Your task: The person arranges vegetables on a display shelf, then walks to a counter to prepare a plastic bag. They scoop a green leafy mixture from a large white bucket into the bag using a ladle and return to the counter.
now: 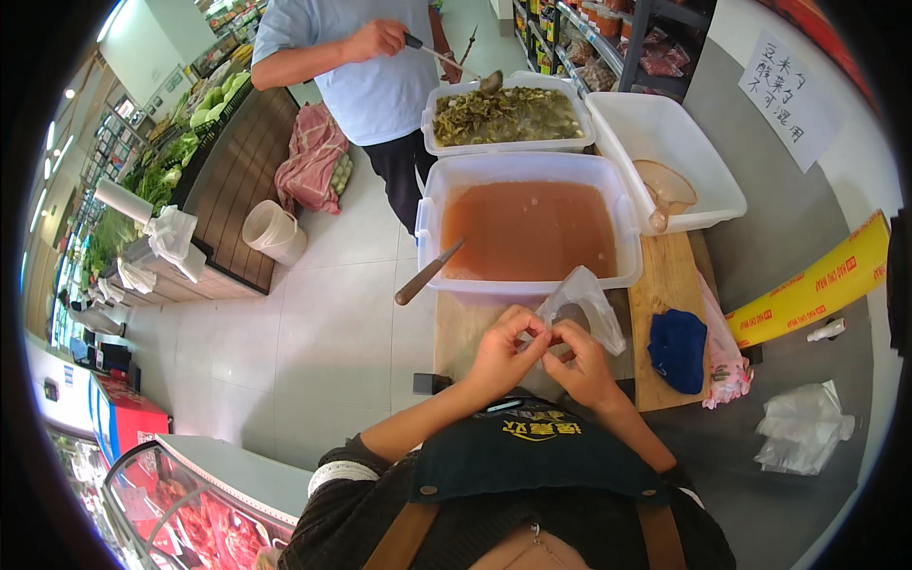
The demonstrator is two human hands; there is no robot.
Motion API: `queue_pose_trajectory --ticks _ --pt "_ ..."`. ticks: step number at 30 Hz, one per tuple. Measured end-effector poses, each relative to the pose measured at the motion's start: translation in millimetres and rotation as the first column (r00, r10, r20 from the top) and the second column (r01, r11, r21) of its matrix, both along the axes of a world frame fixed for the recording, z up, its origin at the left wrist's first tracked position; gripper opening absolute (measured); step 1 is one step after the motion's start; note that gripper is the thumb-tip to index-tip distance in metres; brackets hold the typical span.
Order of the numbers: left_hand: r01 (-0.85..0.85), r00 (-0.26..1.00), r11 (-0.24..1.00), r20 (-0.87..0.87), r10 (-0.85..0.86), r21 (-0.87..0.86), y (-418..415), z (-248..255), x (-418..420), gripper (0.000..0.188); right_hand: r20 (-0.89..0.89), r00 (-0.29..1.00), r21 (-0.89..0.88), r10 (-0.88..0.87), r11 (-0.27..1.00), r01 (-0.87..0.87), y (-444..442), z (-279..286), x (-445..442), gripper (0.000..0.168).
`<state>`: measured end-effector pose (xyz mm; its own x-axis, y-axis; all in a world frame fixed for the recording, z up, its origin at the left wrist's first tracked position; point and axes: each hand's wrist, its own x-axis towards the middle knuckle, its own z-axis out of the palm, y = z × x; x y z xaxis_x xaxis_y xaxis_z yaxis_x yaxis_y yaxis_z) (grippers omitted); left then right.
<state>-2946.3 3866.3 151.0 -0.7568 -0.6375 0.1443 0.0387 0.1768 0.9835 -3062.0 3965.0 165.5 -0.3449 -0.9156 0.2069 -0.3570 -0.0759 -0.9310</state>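
Both my hands meet at the front of the wooden table, fingertips pinched together on a clear plastic bag (586,308). My left hand (507,351) has its thumb and fingers closed on the bag's edge. From the other side, my right hand (581,360) pinches the same bag. The bag spreads out beyond my fingers, against the near wall of a white plastic tub (533,158) of reddish-brown liquid (531,228). A long-handled utensil (427,273) leans over that tub's left near corner, its lower end hidden in the liquid.
Across the table a person (370,78) holds a ladle (490,82) over a tub of chopped pickled greens (499,117). At right are a white tub (719,167) with a brownish scoop (666,187), a blue cloth (677,350) and hanging plastic bags (805,427). A bucket (274,233) stands on the floor.
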Motion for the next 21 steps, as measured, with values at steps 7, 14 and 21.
queue_pose_trajectory --ticks 7,14,21 --pt "0.267 0.962 0.963 -0.042 -0.269 -0.034 -3 12 10 0.009 0.204 0.972 0.109 -0.113 0.99 0.092 2 -14 -2 0.019" --pt "0.262 0.964 0.921 -0.12 -0.237 0.287 -10 -14 18 0.022 0.272 0.943 0.059 -0.194 0.981 0.185 4 -19 0 0.014" --pt "0.232 0.969 0.924 0.005 -0.245 0.304 -8 -6 22 0.02 0.106 0.969 0.277 -0.224 0.942 0.188 8 -21 11 0.026"
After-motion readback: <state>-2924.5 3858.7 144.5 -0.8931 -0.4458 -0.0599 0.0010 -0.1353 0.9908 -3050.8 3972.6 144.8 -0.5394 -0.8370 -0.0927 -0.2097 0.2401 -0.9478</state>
